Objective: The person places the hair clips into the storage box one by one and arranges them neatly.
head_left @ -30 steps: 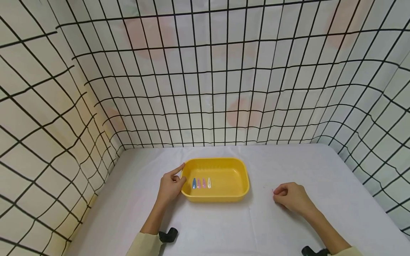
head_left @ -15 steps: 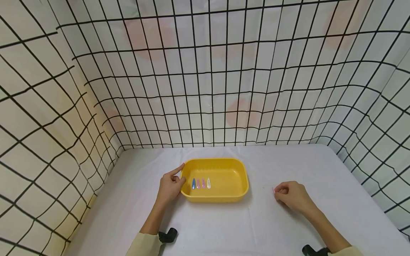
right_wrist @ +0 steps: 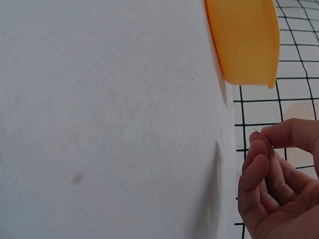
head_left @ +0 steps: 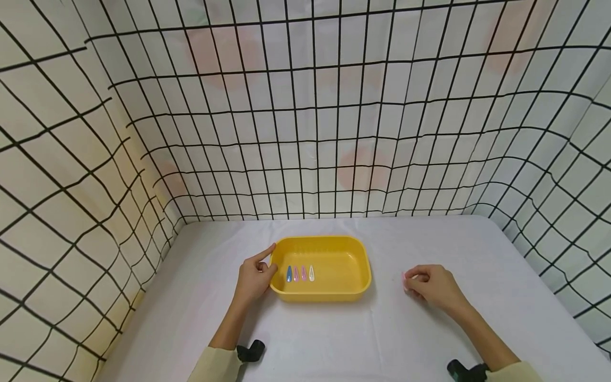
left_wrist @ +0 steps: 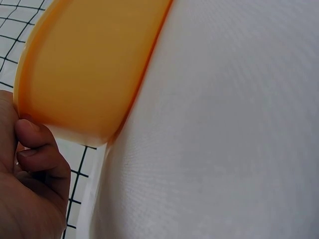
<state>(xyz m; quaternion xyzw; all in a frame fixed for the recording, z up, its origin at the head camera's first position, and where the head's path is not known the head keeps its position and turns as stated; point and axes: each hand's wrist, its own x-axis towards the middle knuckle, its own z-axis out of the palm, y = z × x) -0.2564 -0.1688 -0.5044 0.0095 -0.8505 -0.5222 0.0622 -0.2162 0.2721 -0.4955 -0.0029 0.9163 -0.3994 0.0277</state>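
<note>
In the head view a yellow tray [head_left: 339,269] stands on the white-covered table. My left hand [head_left: 253,278] holds its left end, with thumb and index finger at the rim; the left wrist view shows the other fingers curled beside the tray wall. Inside, toward the left, lie a blue hair clip [head_left: 289,273], two pink hair clips [head_left: 300,273] and a pale hair clip [head_left: 312,272], upright in a row. Right of the tray, my right hand [head_left: 433,287] pinches a small pink hair clip [head_left: 403,276] between thumb and fingertips, mostly hidden by them.
White cloth [head_left: 329,339] covers the table around the tray. A black grid mesh [head_left: 305,140] in front of white sheeting rises along the back and both sides. Black wrist straps [head_left: 251,351] sit at both sleeve cuffs.
My right hand has shifted slightly left and away from me, and more of the pink hair clip shows. The left hand, tray and row of clips have stayed put.
</note>
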